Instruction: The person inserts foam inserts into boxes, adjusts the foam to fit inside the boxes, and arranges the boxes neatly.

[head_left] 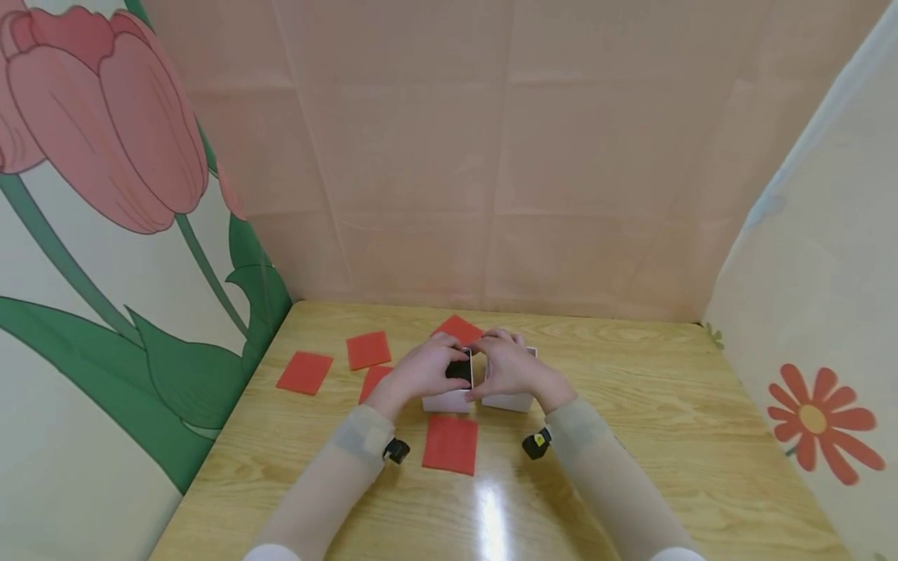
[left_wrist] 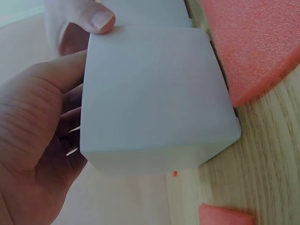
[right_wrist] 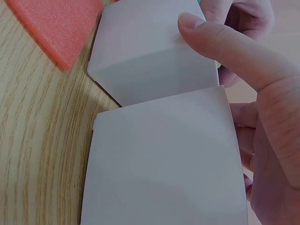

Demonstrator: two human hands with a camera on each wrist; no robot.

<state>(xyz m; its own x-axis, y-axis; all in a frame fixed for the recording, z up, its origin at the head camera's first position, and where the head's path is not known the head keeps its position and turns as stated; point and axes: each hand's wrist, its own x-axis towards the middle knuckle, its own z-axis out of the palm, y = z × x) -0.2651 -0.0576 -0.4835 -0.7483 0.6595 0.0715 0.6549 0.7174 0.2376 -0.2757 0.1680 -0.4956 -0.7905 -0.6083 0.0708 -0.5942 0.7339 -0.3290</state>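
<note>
Two white boxes stand side by side on the table: a left box (head_left: 447,402) and a right box (head_left: 510,403). My left hand (head_left: 423,368) reaches over the left box's open top, where black shows between thumb and fingers. Seen from the left wrist, that thumb passes behind the rim and its tip is hidden; I cannot tell whether it pinches something inside. My right hand (head_left: 510,365) arches across from the right box and grips the left box's right edge, its thumb (right_wrist: 206,35) against the box's wall. The right box's opening is mostly covered by this hand.
Several red foam squares lie about: one (head_left: 450,444) in front of the boxes, one (head_left: 457,327) behind, others (head_left: 305,372) to the left. The wood-grain table (head_left: 631,436) meets a pink cloth at the back and flower-printed sheets at both sides.
</note>
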